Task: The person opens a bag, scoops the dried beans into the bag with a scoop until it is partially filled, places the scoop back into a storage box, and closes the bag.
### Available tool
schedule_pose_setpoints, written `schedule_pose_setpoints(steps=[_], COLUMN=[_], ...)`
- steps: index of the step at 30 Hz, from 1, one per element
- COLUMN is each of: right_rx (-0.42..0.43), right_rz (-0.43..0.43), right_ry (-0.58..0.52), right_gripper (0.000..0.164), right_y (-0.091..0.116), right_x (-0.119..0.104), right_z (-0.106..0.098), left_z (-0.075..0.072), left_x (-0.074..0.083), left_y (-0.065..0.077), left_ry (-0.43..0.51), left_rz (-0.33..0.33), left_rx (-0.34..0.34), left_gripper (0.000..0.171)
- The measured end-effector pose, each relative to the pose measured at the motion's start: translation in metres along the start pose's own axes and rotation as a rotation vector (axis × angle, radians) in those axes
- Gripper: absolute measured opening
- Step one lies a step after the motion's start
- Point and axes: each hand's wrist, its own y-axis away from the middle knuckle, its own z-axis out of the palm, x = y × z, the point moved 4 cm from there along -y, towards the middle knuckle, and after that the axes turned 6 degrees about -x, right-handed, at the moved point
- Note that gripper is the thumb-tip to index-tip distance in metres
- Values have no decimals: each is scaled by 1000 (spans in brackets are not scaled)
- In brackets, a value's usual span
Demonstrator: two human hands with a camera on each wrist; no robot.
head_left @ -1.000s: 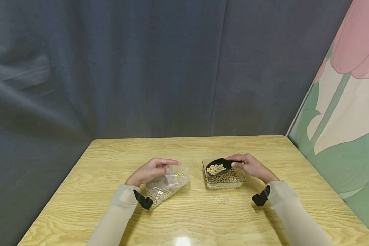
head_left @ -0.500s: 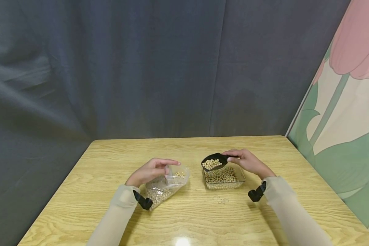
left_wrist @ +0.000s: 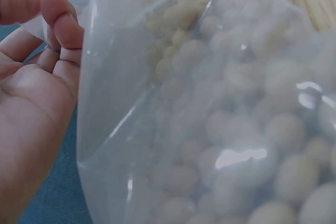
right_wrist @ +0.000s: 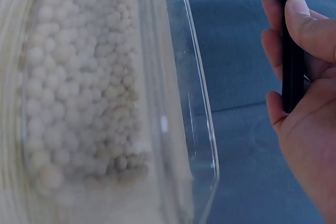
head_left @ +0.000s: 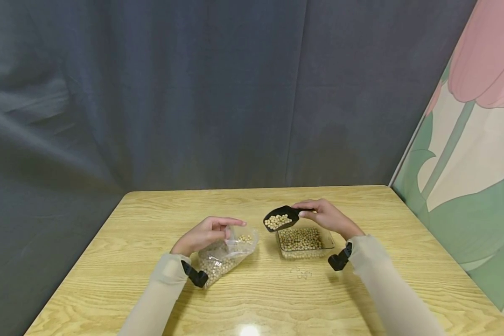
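My right hand (head_left: 329,218) grips the handle of a black scoop (head_left: 293,213), thumb along the top. Pale round beans (head_left: 278,221) fill part of the scoop's bowl, which is raised and lies between the bag and the container. Below the hand stands a clear rectangular container (head_left: 306,254) with a layer of the same beans. On the left, a clear plastic bag (left_wrist: 126,145) of beans leans on the table, its mouth facing right. My left hand (head_left: 206,234) pinches the bag's upper edge between thumb and fingers, holding the mouth apart.
The wooden table (head_left: 252,303) carries a few small marks (head_left: 301,273) in front of the container. A dark curtain (head_left: 210,93) hangs behind the table's far edge. A wall with painted flowers (head_left: 470,186) runs along the right side.
My right hand has lifted the loaded scoop from over the container and carried it left toward the bag. The left hand and bag have stayed in place.
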Motion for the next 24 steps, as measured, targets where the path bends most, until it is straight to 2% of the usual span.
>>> schedule_pose_setpoints(steps=[9, 24], right_rx=[-39, -58], right_rz=[9, -100], right_ry=[-36, 35], right_gripper=[35, 30], right_y=[-12, -30], right_x=[-11, -32], right_z=[5, 11], left_z=[0, 0], left_x=[0, 2], left_y=[1, 1], left_ry=[21, 5], left_rz=[-1, 35], left_rx=[-6, -16], left_gripper=[45, 43])
